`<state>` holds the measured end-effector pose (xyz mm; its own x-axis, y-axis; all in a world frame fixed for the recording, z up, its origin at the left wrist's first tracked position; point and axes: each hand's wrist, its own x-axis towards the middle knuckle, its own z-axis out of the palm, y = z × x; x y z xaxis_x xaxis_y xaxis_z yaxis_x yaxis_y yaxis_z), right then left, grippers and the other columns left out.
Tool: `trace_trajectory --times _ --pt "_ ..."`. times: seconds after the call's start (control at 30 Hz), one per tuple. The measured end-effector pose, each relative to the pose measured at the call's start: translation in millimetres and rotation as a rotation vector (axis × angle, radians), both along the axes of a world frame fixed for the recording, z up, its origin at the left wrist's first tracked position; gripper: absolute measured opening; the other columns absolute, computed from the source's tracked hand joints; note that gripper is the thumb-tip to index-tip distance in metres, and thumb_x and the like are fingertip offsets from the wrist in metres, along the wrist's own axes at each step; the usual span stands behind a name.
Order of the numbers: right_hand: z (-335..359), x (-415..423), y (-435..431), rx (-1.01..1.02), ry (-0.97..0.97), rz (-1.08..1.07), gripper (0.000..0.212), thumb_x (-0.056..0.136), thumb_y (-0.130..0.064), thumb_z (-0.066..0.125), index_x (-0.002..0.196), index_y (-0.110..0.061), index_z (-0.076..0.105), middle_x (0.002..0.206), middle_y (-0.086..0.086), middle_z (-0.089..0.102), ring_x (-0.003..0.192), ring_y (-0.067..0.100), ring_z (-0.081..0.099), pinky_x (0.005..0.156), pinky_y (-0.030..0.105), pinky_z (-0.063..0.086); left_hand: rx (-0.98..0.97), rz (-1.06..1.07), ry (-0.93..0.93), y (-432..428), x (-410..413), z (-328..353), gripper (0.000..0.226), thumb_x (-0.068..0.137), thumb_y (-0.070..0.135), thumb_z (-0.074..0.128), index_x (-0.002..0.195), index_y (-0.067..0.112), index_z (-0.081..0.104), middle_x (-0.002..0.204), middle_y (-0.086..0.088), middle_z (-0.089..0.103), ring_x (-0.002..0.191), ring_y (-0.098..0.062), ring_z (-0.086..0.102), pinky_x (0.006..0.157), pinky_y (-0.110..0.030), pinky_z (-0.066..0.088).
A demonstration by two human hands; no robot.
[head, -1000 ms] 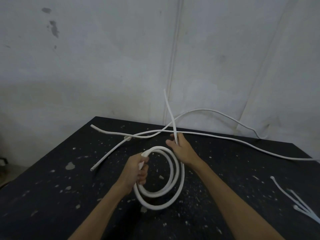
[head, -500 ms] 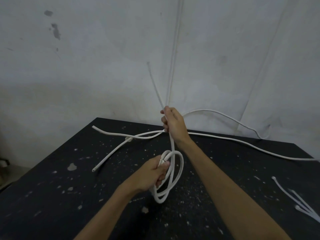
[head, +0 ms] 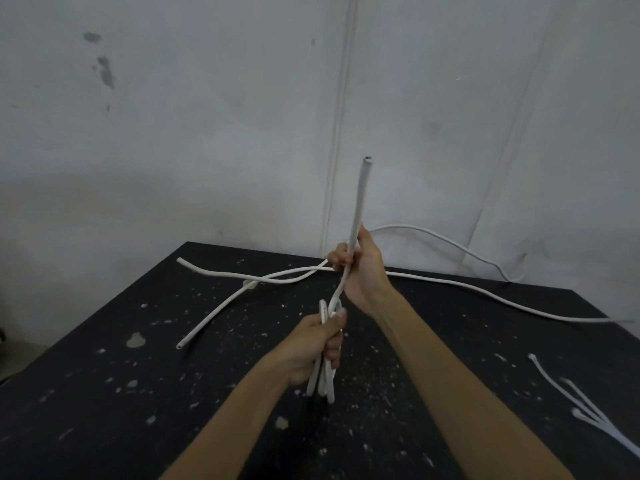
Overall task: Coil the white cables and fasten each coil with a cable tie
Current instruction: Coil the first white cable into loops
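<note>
One flattened white cable coil [head: 323, 379] is clasped in the left hand [head: 318, 344] above the dark surface [head: 138, 393]; its free end [head: 360, 195] is held upright by the right hand [head: 365, 271]. Two loose cables [head: 221, 271] and several cable ties [head: 554, 380] are laid on it.

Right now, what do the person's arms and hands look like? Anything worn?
The left hand and right hand are bare, with no gloves. The left forearm and right forearm are uncovered to the frame edge. No sleeves, watch, bands or rings are visible on arms or fingers.
</note>
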<state>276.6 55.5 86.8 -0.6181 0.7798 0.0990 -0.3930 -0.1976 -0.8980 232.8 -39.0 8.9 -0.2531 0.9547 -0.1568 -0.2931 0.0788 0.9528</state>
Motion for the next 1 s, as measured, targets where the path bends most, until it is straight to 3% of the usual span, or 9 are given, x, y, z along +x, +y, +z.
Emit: trace_trajectory --times 0.1,0.17,0.3,0.37,0.53,0.7,0.83,1.0 --pt "1.8 13.3 2.6 -0.075 -0.031 0.012 0.021 0.097 -0.03 0.04 0.082 -0.02 0.049 0.041 -0.006 0.028 0.055 0.014 0.043 0.066 0.028 0.031 -0.043 0.011 -0.052 4.5 10.0 1.5 0.029 0.097 0.034 0.048 0.073 0.018 0.046 0.047 0.006 0.031 0.041 -0.007 0.03 0.044 -0.021 0.034" --pt "2.8 23.9 4.9 -0.112 -0.086 0.041 0.018 0.092 -0.023 0.045 0.076 -0.018 0.048 0.048 -0.004 0.034 0.066 0.017 0.049 0.072 0.03 0.033 -0.061 0.022 -0.075 7.3 15.1 3.2 0.03 0.097 0.035 0.048 0.072 0.019 0.046 0.048 0.006 0.031 0.041 -0.007 0.029 0.044 -0.02 0.032" --pt "10.8 49.0 5.2 -0.075 -0.455 0.136 0.022 0.079 -0.031 0.059 0.079 -0.009 0.054 0.078 0.006 0.043 0.082 0.021 0.043 0.085 0.036 0.036 -0.067 0.058 -0.135 12.9 17.1 5.2 0.031 0.096 0.034 0.05 0.07 0.02 0.045 0.047 0.006 0.033 0.039 -0.006 0.031 0.042 -0.019 0.033" --pt "15.7 61.9 4.9 -0.104 -0.558 0.194 0.028 0.079 -0.032 0.061 0.073 -0.007 0.053 0.078 0.01 0.048 0.074 0.022 0.047 0.08 0.035 0.043 -0.068 0.059 -0.157 14.8 18.8 3.6 0.03 0.096 0.033 0.051 0.07 0.019 0.046 0.047 0.006 0.035 0.039 -0.007 0.033 0.042 -0.019 0.034" --pt "35.4 93.2 8.0 -0.28 -0.465 0.33 0.018 0.093 -0.011 0.049 0.079 -0.001 0.053 0.063 0.016 0.06 0.048 0.022 0.061 0.066 0.043 0.059 -0.095 0.004 -0.108 17.4 22.2 4.8 0.029 0.098 0.033 0.046 0.074 0.018 0.044 0.047 0.006 0.036 0.04 -0.007 0.034 0.043 -0.02 0.036" --pt "47.2 117.5 -2.2 -0.366 -0.408 0.378 0.01 0.094 -0.005 0.044 0.088 -0.001 0.05 0.059 0.017 0.063 0.041 0.019 0.063 0.039 0.032 0.054 -0.162 -0.048 -0.078 18.4 23.3 9.4 0.033 0.097 0.04 0.046 0.074 0.017 0.048 0.048 0.007 0.038 0.04 -0.007 0.034 0.044 -0.022 0.036" --pt "41.4 122.0 -12.2 -0.449 -0.286 0.46 0.005 0.084 -0.004 0.048 0.086 0.0 0.051 0.06 0.011 0.06 0.044 0.015 0.063 0.04 0.026 0.053 -0.175 0.014 0.001 21.4 24.2 9.5 0.033 0.098 0.039 0.045 0.073 0.017 0.05 0.049 0.007 0.041 0.042 -0.007 0.036 0.048 -0.023 0.037" --pt "38.3 118.5 -20.0 -0.495 -0.223 0.47 0.027 0.075 -0.004 0.057 0.1 0.003 0.052 0.051 0.004 0.049 0.035 0.009 0.053 0.034 0.018 0.047 -0.131 0.118 -0.003 21.1 22.4 10.3 0.032 0.097 0.038 0.047 0.072 0.018 0.05 0.052 0.006 0.041 0.044 -0.007 0.033 0.049 -0.023 0.033"
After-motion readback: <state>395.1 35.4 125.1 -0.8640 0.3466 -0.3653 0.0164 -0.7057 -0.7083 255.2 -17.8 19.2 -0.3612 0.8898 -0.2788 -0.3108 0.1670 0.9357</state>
